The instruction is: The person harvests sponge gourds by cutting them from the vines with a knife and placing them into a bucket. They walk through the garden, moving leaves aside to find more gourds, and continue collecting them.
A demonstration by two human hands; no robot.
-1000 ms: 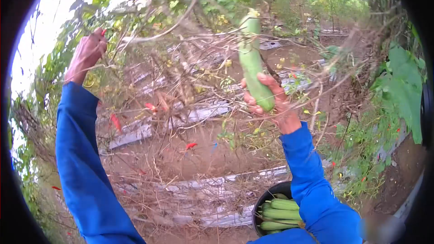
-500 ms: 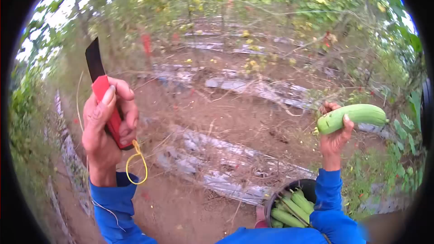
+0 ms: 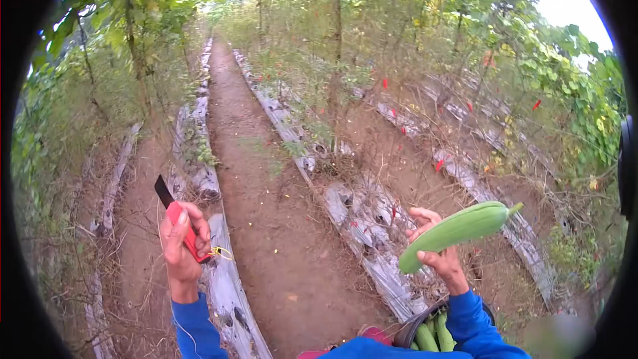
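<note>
Left hand (image 3: 181,244) is up at chest height, fingers wrapped tight round a red-handled knife (image 3: 171,207), dark blade pointing up and away. Right hand (image 3: 440,254) is curled under a long green gourd (image 3: 460,226), lifting it slantwise, stem end high to the right. Just below that blue sleeve sits a dark bucket (image 3: 407,327) with more gourds (image 3: 428,338) inside, beside the dirt path (image 3: 266,193) between the vine rows
</note>
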